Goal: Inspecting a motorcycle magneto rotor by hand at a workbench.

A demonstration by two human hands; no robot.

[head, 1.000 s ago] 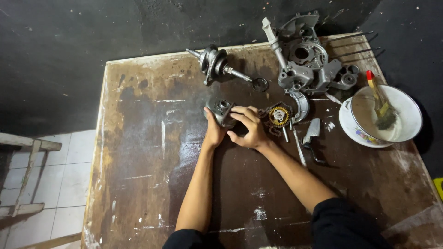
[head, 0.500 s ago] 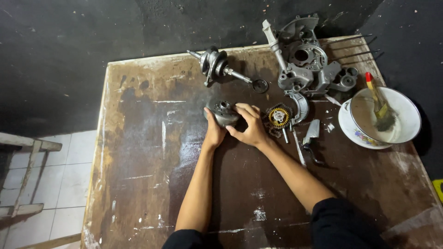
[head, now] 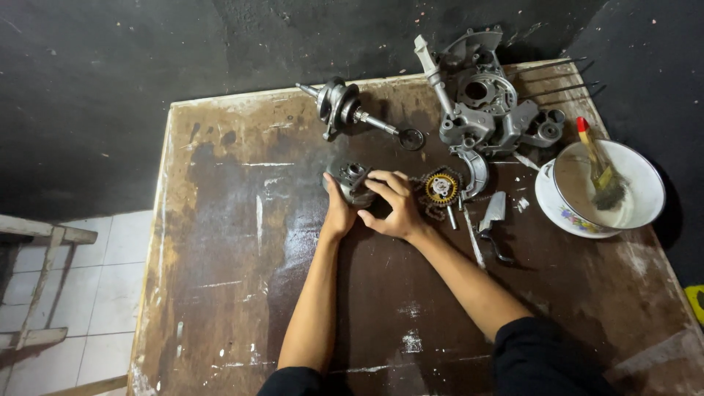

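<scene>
Small grey metal engine part (head: 350, 180), round boss on top, sits just above frame centre on the wooden table (head: 220, 242). I've got it in both hands: left hand (head: 339, 209) cupped tight against its left and lower side, right hand (head: 392, 205) wrapped over its right side, fingers curled across the front, so both grips are closed on the part. Just right of my right hand, almost touching: a toothed gear with yellow centre (head: 441, 188) with a bit of chain around it, then a curved metal shoe piece (head: 475, 170), and a small flat metal blade (head: 493, 211) below that. Upper middle of frame: crankshaft (head: 343, 106), shiny steel, shaft pointing down-right, near but apart from the part. Upper right: cast aluminium crankcase (head: 484, 103), rough grey, at the back edge. Right edge: white enamel bowl (head: 638, 176) with a brush (head: 603, 172) in it, red-tipped handle. Tabletop is worn brown board, scuffed, white paint flecks. Open room is left and lower frame; left table edge drops to white floor tiles (head: 88, 293). Back edge meets a dark wall (head: 147, 59).
</scene>
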